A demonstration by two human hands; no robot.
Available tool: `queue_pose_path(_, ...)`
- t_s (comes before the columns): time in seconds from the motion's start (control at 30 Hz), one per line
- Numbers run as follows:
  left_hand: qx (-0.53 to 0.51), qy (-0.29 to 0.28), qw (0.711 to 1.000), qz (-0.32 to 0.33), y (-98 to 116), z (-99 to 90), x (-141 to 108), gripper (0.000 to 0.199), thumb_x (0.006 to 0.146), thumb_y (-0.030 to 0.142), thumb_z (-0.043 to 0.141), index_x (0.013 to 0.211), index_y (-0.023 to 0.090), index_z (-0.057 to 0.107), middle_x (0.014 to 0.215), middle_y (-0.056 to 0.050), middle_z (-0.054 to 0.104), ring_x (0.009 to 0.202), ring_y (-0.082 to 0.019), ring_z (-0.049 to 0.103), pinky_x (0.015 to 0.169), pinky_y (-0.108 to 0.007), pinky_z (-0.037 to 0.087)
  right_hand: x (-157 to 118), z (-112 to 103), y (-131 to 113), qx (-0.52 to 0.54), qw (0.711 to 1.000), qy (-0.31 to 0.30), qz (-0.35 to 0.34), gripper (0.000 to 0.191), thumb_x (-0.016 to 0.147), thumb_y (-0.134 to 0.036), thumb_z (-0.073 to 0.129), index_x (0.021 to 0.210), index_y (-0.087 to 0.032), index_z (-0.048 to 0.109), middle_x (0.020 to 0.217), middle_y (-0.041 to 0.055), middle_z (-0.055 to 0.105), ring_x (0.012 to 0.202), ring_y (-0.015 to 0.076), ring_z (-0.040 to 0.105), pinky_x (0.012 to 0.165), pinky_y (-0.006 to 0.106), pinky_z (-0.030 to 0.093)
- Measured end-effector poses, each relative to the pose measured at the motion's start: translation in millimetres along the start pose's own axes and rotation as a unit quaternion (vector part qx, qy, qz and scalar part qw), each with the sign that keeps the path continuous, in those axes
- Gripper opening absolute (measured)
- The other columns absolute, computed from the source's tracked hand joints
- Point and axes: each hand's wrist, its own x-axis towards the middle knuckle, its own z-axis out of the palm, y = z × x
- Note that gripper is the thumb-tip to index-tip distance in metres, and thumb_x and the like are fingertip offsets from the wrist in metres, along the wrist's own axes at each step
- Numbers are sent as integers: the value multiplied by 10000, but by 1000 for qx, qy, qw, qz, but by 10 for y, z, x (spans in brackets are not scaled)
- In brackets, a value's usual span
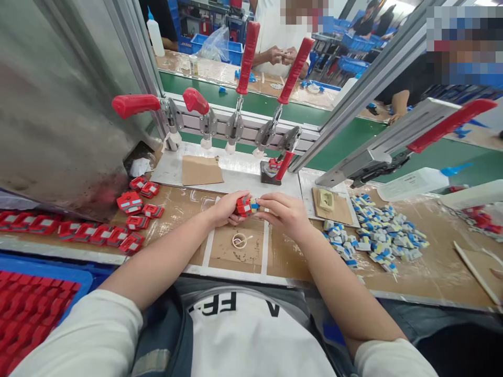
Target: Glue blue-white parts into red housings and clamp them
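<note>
My left hand (228, 208) is closed round a red plastic part (244, 206) over the middle of the bench. From the right, the fingers of my right hand (285, 213) pinch a small blue, yellow and white piece (254, 204) against the red part's side; how far it sits inside, I cannot tell. Below both hands, a small white ring-shaped dish (239, 241) lies on the cardboard between two white tape strips. To the right spreads a pile of blue, white and yellow pieces (387, 235). More red parts (129, 202) lie left of my left arm.
Red-handled toggle clamps (234, 125) line a metal rail ahead; one is lowered over a dark fixture (271, 173). A beige block (326, 200) rests on cardboard at right. A blue crate (88, 277) of red parts stands lower left. Across the green belt (220, 97) a person works.
</note>
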Motion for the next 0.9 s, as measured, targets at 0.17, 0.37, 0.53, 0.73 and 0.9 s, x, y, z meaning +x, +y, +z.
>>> queue_pose_path(0.17,37,51,998,-2,14,38,-17,510,1048,508,327,667,188,438,467,11,388,376,-51,140,390,-173,87,-37,84,-37,46,998,32,2,148,990,-228,725,1135,-214,756,1030,100,800,900,203,766,778,309,622)
queue_pose_path(0.37,74,121,989,39,52,73,-14,437,1047,504,349,788,191,511,490,30,415,393,-69,182,412,-184,128,-129,215,-139,89,984,88,129,145,1010,-255,700,1112,-265,804,1069,77,821,932,204,799,797,322,668)
queue_pose_path(0.53,162,202,952,163,96,228,-110,424,1033,486,410,1079,168,687,674,6,533,563,-118,441,507,-208,361,-175,259,-201,120,965,171,160,178,1004,-245,698,1130,-277,818,1177,81,819,1043,245,810,889,394,695)
queue_pose_path(0.73,264,192,920,215,199,330,-138,570,1040,592,351,1208,176,702,763,-14,579,637,-148,482,579,-252,420,-204,317,-183,142,945,210,207,175,998,-317,684,1065,-276,841,1169,75,817,1065,282,808,933,439,698)
queue_pose_path(0.9,472,306,802,200,414,409,-127,526,1097,495,211,1219,251,659,851,-33,651,788,-203,605,739,-300,455,-183,423,-234,227,903,216,294,309,948,-410,730,1211,-256,782,1269,100,788,1104,294,794,1021,477,660)
